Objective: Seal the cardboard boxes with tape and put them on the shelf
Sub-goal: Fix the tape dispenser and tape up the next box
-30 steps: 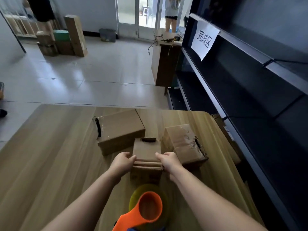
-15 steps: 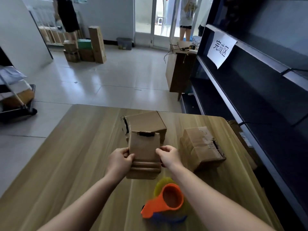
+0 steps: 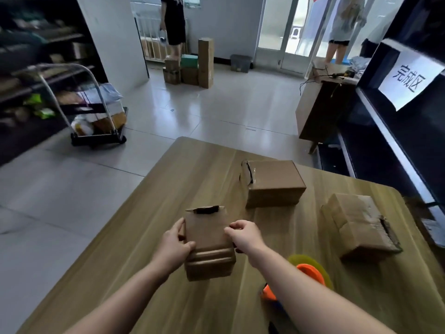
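Both hands, left [image 3: 173,245] and right [image 3: 243,235], grip a small box [image 3: 207,242] by its sides over the table [image 3: 154,213], tape dispenser [image 3: 310,273] beside.

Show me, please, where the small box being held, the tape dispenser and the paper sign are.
small box [image 3: 207,235]: head view, middle of its top face.
tape dispenser [image 3: 313,273]: head view, orange rim.
paper sign [image 3: 409,80]: head view, middle of the sheet.

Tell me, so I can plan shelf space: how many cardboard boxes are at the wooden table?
3. A small box gripped by the left hand and right hand in front; a second box farther back; a third box on the right of the table, near the shelf.
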The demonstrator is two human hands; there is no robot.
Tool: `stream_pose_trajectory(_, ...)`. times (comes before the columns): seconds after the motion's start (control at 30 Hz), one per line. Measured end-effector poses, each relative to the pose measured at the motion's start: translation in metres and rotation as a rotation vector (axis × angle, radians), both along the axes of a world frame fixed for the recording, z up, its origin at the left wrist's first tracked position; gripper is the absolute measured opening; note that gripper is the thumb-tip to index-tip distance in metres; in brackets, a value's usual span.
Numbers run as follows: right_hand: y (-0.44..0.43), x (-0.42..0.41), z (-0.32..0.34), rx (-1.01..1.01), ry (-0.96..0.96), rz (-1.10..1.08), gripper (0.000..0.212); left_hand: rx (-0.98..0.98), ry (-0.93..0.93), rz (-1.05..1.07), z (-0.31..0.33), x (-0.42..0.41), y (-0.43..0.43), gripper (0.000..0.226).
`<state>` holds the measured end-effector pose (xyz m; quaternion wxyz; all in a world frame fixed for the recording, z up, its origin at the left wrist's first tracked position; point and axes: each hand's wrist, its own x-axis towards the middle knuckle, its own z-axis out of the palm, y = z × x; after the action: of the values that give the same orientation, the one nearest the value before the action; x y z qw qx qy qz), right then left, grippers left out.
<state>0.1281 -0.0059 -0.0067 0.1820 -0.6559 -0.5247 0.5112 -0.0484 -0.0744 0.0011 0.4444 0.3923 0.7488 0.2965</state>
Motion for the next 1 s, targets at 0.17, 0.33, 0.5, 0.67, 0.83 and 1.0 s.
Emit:
stream_pose_trajectory(0.17,-0.017,-0.017,-0.017,-0.048,-0.089,0.134,0.012,-0.117,-0.046,-0.045,-0.015,-0.028,-0.028,0.093)
stream_pose_trajectory(0.33,-0.026,-0.022,-0.028,-0.089,-0.192,0.222,0.021,-0.209,-0.070,-0.099,-0.027,-0.041,-0.036,0.098)
stream_pose_trajectory(0.5,-0.023,-0.024,-0.042,-0.051,-0.273,0.215,0.033,-0.268,0.064,-0.141,-0.040,-0.046,-0.034,0.086)
stream_pose_trajectory(0.67,-0.013,-0.041,-0.045,0.000,-0.100,0.125,0.049,-0.042,0.042,-0.002,-0.045,-0.037,-0.009,0.051)
stream_pose_trajectory(0.83,-0.007,-0.057,-0.048,-0.034,-0.021,0.053,0.032,-0.018,-0.151,0.193,-0.057,-0.027,0.010,0.014)
stream_pose_trajectory(1.0,-0.004,-0.058,-0.056,-0.026,-0.025,0.058,0.021,0.000,-0.190,0.228,-0.063,-0.027,0.009,0.015)
